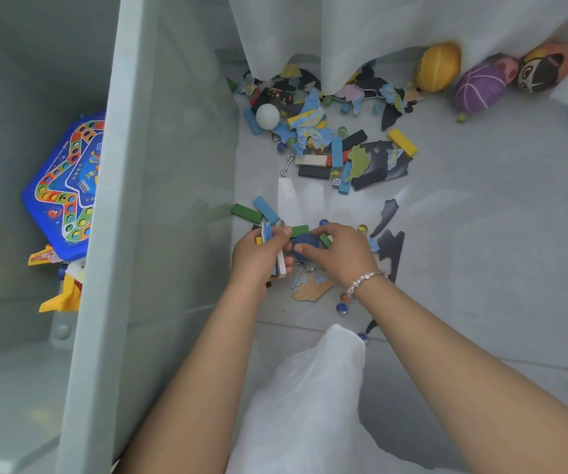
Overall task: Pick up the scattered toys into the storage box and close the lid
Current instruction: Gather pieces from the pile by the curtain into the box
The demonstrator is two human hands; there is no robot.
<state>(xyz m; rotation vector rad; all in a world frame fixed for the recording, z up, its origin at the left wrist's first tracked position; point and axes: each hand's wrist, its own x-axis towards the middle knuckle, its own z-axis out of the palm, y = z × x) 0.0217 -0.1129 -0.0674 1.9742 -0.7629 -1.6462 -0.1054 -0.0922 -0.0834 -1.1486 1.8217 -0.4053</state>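
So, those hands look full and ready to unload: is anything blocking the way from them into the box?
Only the storage box's near wall, which stands between the left hand and the inside; its top looks open.

1. Two forearms are seen bare from the lower edge of the view up to the wrists; no sleeves are worn on them.
2. A bracelet (366, 279) of small white, pearl-like beads is worn round the right wrist; a short silvery stretch is seen at its outer end.
3. The left hand (258, 256) and the right hand (339, 253) are ungloved; no rings can be made out.
4. A white, thin, slightly sheer garment (310, 398) is seen between the forearms; its fabric is softly creased.
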